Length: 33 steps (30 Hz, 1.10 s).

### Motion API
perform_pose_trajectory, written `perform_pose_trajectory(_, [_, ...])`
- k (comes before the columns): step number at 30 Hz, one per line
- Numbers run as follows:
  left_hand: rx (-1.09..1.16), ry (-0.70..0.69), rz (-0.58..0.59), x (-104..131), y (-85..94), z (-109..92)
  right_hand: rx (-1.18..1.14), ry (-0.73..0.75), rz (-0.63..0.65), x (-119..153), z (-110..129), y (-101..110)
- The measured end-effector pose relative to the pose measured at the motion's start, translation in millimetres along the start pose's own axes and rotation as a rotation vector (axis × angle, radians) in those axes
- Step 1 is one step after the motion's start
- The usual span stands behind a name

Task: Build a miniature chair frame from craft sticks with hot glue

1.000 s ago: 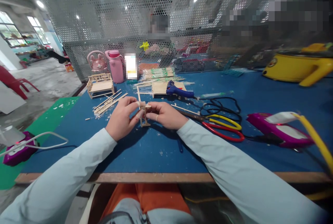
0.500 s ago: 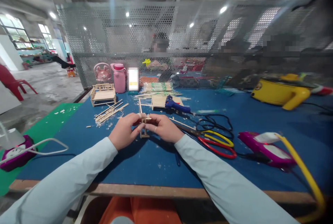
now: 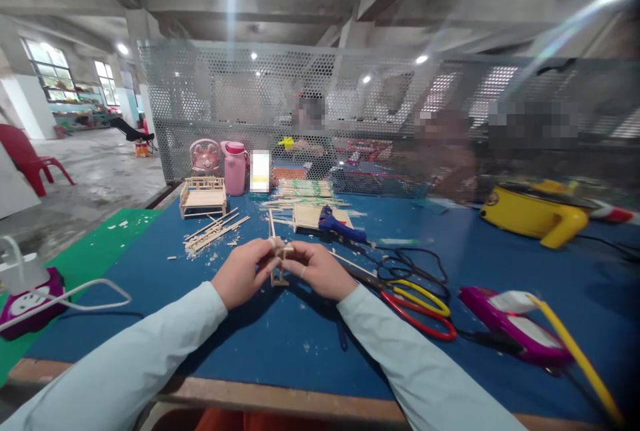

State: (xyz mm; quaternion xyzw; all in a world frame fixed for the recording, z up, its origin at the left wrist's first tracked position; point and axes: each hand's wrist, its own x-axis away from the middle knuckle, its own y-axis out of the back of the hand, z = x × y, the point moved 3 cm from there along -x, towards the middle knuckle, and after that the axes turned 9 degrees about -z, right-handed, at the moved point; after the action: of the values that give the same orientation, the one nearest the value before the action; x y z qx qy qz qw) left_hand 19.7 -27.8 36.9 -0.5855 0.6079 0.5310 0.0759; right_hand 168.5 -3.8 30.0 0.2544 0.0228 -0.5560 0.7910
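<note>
Above the blue tabletop (image 3: 280, 364), both hands pinch a small frame of pale wooden sticks (image 3: 280, 279), with one long stick rising from it. My left hand (image 3: 243, 272) grips its left side between thumb and fingers. On the other side, my right hand (image 3: 323, 271) has its fingertips closed on the same frame, and they hide part of it. Beyond the hands lies a blue glue gun (image 3: 343, 225), resting by a flat wooden panel (image 3: 306, 219). Scissors with red and yellow handles (image 3: 420, 311) lie right of my right hand.
Loose sticks (image 3: 216, 234) and a bench-like stick model (image 3: 204, 201) are at the left. Behind are stick bundles (image 3: 305, 188), a pink bottle (image 3: 235, 167) and a mesh partition (image 3: 240, 97). At right are a yellow pot (image 3: 525, 214), a purple power strip (image 3: 520, 324) and black cable.
The whole scene sits lower in the picture, as the head view has tilted up. Both hands still grip the stick frame, with little visible shift in their fingers.
</note>
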Motion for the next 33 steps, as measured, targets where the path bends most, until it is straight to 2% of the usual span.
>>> perform_pose_trajectory(7, [0.065,0.057,0.057,2.3,-1.2,2.4,-0.002,-0.01,0.001,0.2,2.5,-1.1])
perform_pose_trajectory(10, [0.145,0.113,0.07,5.4,-1.1,4.8,0.061,-0.001,-0.016,0.1,2.6,0.6])
perform_pose_trajectory(13, [0.12,0.196,0.091,7.7,-2.3,9.7,0.102,0.009,-0.026,-0.3,1.6,2.0])
perform_pose_trajectory(16, [0.008,0.261,0.19,9.2,-7.2,15.5,0.112,0.01,-0.039,-0.6,1.3,2.1])
perform_pose_trajectory(19, [-0.054,0.254,0.31,10.4,-13.3,18.6,0.106,0.01,-0.045,-0.8,3.3,1.3])
perform_pose_trajectory(21, [-0.049,0.235,0.349,10.6,-15.4,18.5,0.068,-0.003,-0.047,-1.1,5.3,0.8])
perform_pose_trajectory(23, [-0.039,0.221,0.336,9.9,-14.9,17.3,-0.02,-0.047,-0.062,-1.8,6.0,0.9])
perform_pose_trajectory(29, [0.031,0.207,0.164,6.4,-8.1,11.6,-0.29,-0.164,-0.186,-5.5,1.4,4.8])
perform_pose_trajectory(33, [0.15,0.289,0.086,6.3,-7.9,11.3,-0.363,-0.167,-0.264,-6.1,0.3,7.6])
